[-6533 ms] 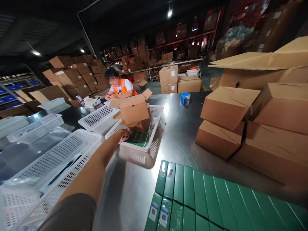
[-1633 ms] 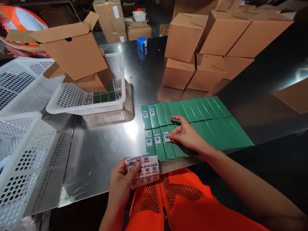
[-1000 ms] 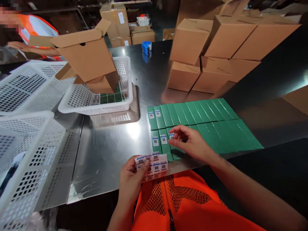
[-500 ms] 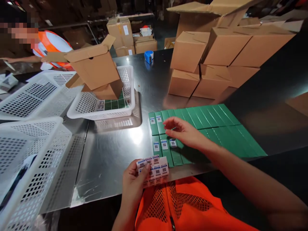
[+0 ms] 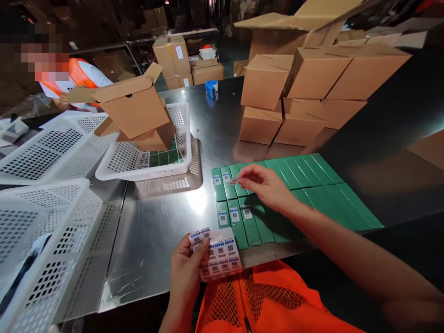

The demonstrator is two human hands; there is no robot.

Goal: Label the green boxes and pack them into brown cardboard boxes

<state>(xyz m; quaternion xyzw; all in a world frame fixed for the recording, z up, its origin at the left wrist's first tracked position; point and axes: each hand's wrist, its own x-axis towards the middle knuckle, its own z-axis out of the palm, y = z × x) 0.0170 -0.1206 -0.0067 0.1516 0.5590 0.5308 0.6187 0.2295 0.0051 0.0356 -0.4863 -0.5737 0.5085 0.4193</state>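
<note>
- Your left hand (image 5: 189, 261) has the QR sticker sheet (image 5: 222, 264) pinched under the thumb, plenty left on it
- Front row of green boxes (image 5: 265, 224): three stickered, rest that shows looks bare
- Your right hand (image 5: 266, 184) pinches a loose sticker (image 5: 233, 181) at the back row (image 5: 294, 172), two stickered there, can't tell if it's touching
- White basket (image 5: 144, 175) further off holds more green boxes (image 5: 163, 158)

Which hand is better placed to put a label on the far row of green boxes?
Probably the right hand: it pinches a loose label over the far row of green boxes, while the left hand holds the label sheet.
</note>
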